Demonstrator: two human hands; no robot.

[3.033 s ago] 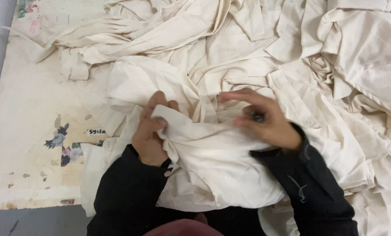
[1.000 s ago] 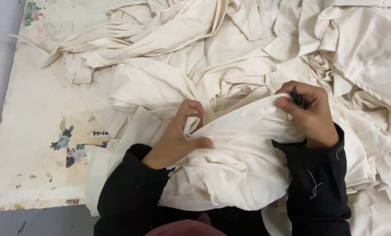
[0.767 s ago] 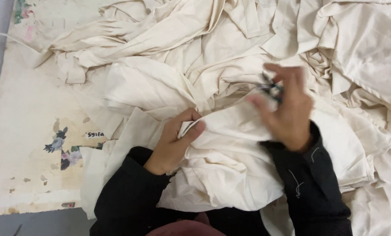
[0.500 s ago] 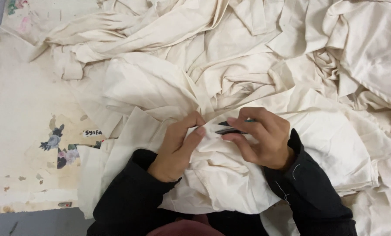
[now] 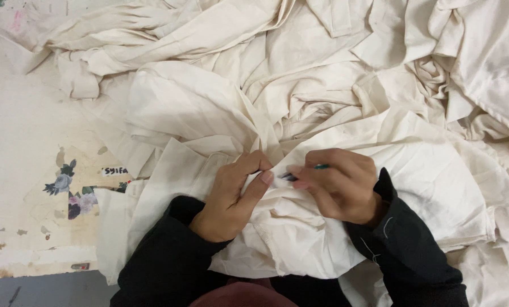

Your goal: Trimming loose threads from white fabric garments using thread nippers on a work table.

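A cream cloth piece [image 5: 300,227] lies bunched in front of me on the table. My left hand [image 5: 231,196] pinches a fold of it between thumb and fingers. My right hand [image 5: 337,185] is closed around a small dark tool with a green handle [image 5: 304,170]; its tip points left at the fold, close to my left thumb. Both sleeves are black. What kind of tool it is I cannot tell, since my fingers cover most of it.
A big heap of rumpled cream fabric [image 5: 322,68] covers the table's middle and right. The worn, paint-stained tabletop [image 5: 21,153] shows at the left, with a flower sticker [image 5: 67,190]. The table's front edge [image 5: 32,273] runs at lower left.
My right hand came down from the upper right of the cloth with the tool and now rests beside my left hand. The left hand kept its hold on the fold.
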